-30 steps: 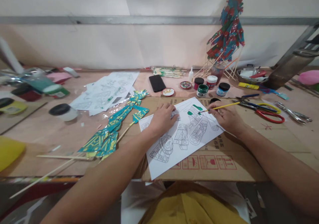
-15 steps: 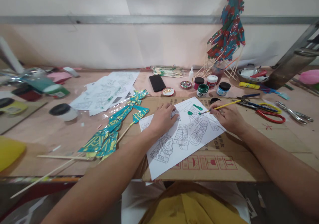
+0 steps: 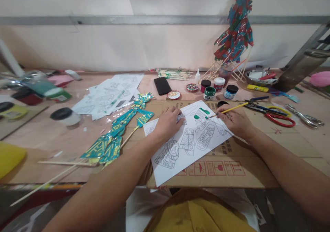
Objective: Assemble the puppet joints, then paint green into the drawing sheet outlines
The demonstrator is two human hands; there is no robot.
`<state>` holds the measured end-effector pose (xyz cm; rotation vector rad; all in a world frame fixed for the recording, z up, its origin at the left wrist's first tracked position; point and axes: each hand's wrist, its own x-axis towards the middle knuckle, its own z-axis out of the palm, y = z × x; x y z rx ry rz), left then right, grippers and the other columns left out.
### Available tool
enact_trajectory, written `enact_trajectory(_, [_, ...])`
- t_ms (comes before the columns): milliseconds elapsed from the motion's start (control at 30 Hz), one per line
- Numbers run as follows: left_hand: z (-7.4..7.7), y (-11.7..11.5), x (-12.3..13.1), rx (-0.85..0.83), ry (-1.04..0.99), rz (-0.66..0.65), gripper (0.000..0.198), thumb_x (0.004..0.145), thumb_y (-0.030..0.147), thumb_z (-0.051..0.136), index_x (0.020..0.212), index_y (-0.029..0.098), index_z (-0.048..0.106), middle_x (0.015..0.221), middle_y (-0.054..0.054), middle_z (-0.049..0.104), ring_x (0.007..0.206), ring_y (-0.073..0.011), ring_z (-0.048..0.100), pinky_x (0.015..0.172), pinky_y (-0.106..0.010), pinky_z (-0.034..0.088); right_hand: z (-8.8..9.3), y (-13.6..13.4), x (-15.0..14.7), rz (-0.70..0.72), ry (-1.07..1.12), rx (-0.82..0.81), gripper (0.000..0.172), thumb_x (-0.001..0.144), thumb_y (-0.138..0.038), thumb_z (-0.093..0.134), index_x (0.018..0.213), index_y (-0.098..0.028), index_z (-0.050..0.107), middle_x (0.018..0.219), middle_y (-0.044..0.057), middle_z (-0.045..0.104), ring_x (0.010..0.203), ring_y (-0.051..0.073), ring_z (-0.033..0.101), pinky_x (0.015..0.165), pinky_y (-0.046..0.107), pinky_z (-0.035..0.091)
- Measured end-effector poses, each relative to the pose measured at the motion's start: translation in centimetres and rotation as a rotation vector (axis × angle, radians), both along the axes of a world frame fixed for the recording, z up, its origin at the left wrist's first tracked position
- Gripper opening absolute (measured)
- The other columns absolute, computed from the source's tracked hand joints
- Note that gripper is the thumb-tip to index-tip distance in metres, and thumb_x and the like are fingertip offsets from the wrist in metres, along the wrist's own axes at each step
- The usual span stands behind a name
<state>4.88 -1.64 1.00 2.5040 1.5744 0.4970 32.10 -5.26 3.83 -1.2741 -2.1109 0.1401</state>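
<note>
A white sheet with black line drawings [image 3: 189,161] lies aslant on flattened cardboard [image 3: 247,149]. Green paint fills a few small shapes near its top. My right hand [image 3: 233,120] pinches a yellow paintbrush [image 3: 235,107], its tip touching the sheet beside the green patches. Resting flat on the sheet's upper left part is my left hand [image 3: 168,122], fingers spread, holding nothing. Just beyond the sheet stands an open jar of green paint [image 3: 209,93]. Left of my left forearm lies a teal and yellow cut figure [image 3: 113,134] on thin sticks.
Behind the sheet are a black phone [image 3: 162,86], a dish of beads [image 3: 173,94] and several paint jars [image 3: 231,91]. Red-handled scissors [image 3: 279,119] and pliers [image 3: 257,104] lie right. More drawings [image 3: 110,94] and a black-lidded jar [image 3: 65,116] are left.
</note>
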Motion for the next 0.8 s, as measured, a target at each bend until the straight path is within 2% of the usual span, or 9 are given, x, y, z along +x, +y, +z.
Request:
enact_trajectory(267, [-0.21,0.09,-0.03,0.015,0.007,-0.007,0.023,0.092,0.033,0.056,0.106,0.016,0.063,0.111,-0.012,0.063,0.109,-0.0298,0.056,0.095,-0.043,0.044,-0.35,0.11,-0.3,0.016,0.018,0.008,0.018,0.094,-0.028,0.05,0.085,-0.022,0.064,0.081,0.005,0.068,0.076,0.02,0.061,0.072,0.032,0.047])
enact_trajectory(800, [-0.21,0.1,-0.02,0.01,0.002,-0.005,0.023,0.092,0.032,0.056,0.106,0.016,0.064,0.111,-0.012,0.062,0.11,-0.0294,0.055,0.095,-0.043,0.044,0.0,-0.03,-0.15,0.002,-0.018,0.002,0.018,0.092,-0.027,0.05,0.084,-0.021,0.065,0.078,0.005,0.068,0.072,0.019,0.06,0.068,0.032,0.045])
